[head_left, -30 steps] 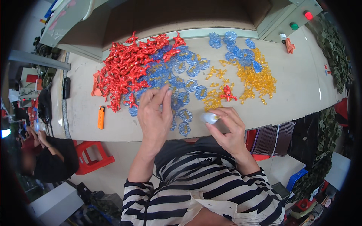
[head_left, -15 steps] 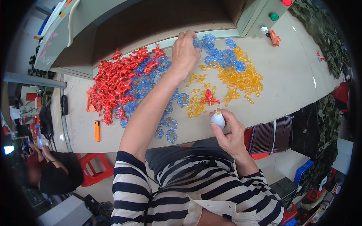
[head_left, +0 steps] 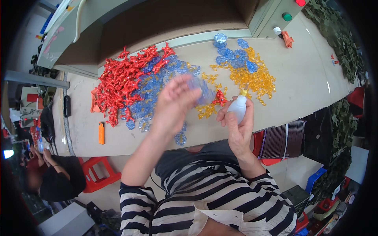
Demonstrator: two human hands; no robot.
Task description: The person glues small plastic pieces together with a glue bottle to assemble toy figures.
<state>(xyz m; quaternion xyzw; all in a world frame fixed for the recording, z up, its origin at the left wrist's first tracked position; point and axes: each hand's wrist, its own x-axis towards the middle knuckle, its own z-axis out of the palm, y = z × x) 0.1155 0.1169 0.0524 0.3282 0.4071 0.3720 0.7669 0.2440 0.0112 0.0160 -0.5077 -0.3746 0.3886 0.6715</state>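
My left hand [head_left: 177, 98] is over the middle of the table, its fingers closed on a clear blue plastic piece [head_left: 201, 91], smeared by motion. My right hand [head_left: 242, 126] grips a white squeeze bottle [head_left: 237, 108], its yellow nozzle pointing up and away from me. Between the two hands a single red figure-shaped piece [head_left: 220, 98] lies on the table, partly hidden. Small yellow clear pieces [head_left: 206, 111] are scattered around it. A spread of blue ring-like pieces [head_left: 147, 94] reaches under my left forearm.
A heap of red pieces [head_left: 122, 78] covers the left of the table [head_left: 82, 118]. Blue discs [head_left: 236, 59] lie beside a yellow pile [head_left: 262, 82] at the far right. An orange lighter [head_left: 101, 133] is near the front edge. A person in black [head_left: 63, 179] sits at left.
My left hand has come back from the far edge toward me, carrying a blue piece. My right hand has lifted the bottle slightly up and to the right.
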